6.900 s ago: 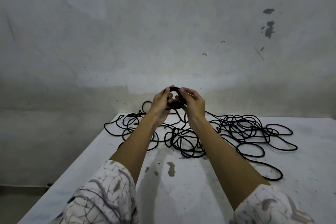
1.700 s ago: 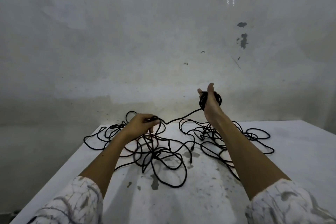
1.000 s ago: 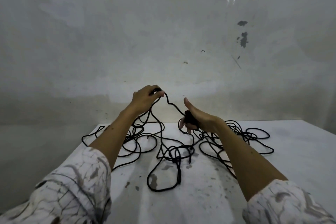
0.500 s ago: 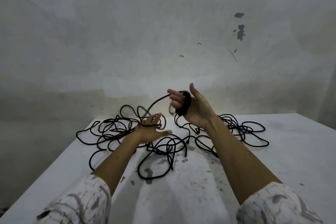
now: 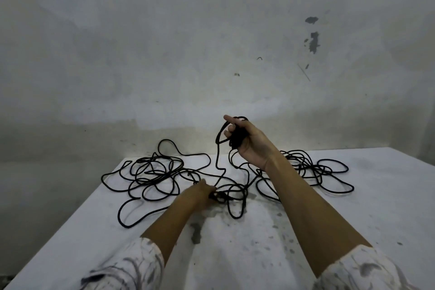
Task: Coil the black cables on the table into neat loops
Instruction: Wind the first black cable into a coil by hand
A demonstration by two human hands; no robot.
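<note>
Black cable point(image 5: 153, 172) lies in loose tangles across the far half of the white table point(image 5: 235, 254), with another tangle point(image 5: 315, 169) at the right. My right hand point(image 5: 249, 141) is raised above the table and grips a small wound coil point(image 5: 237, 135) of the cable, the index finger pointing up. One strand hangs from the coil down to the table. My left hand point(image 5: 201, 192) is low on the table and pinches the cable where several strands cross.
A stained pale wall point(image 5: 211, 54) rises right behind the table. The table's left edge point(image 5: 77, 212) runs diagonally toward me, with a drop beyond it. Dark paint chips mark the near tabletop.
My left hand has dropped from mid-air to the table and taken hold of the cable. My right hand has closed round the coil and turned, its palm no longer spread.
</note>
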